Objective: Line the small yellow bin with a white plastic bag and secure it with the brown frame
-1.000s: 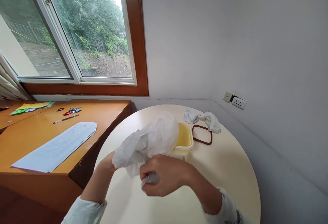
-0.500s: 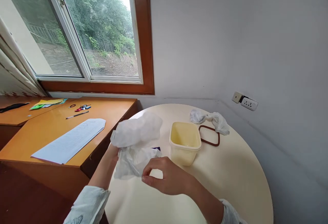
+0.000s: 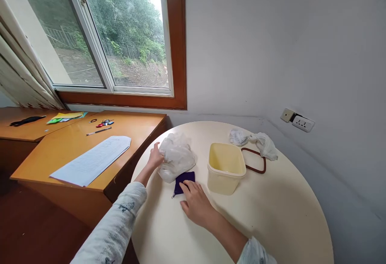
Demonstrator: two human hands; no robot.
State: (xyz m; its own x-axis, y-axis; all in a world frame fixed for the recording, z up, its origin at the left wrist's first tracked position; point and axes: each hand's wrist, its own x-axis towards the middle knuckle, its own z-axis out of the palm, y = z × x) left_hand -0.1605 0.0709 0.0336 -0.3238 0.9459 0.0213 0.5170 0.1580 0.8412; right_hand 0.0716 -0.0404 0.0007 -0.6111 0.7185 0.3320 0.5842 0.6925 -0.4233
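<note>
My left hand (image 3: 155, 157) is at the left side of a crumpled, translucent white plastic bag (image 3: 177, 157), which rests on the round table. Its fingers look apart and touch the bag's edge, with some fingertips hard to make out. In front of the bag lies a small dark purple drawstring pouch (image 3: 180, 183), flat on the tabletop. My right hand (image 3: 197, 201) reaches over the pouch's right edge, fingers spread, holding nothing. Right of the pouch stands an open pale yellow plastic container (image 3: 226, 181).
Behind the container, a brown rectangular ring (image 3: 265, 165) and crumpled white plastic (image 3: 265, 145) lie on the round cream table (image 3: 289, 215). Left of it is a wooden desk (image 3: 144, 125) with paper sheets (image 3: 93, 159), a pen (image 3: 99, 131) and small items. A wall socket (image 3: 303, 123) is at right.
The plastic bag has gone from being held up in my left hand to resting on the table, uncovering the purple pouch. My right hand has opened from a curl and moved over the pouch.
</note>
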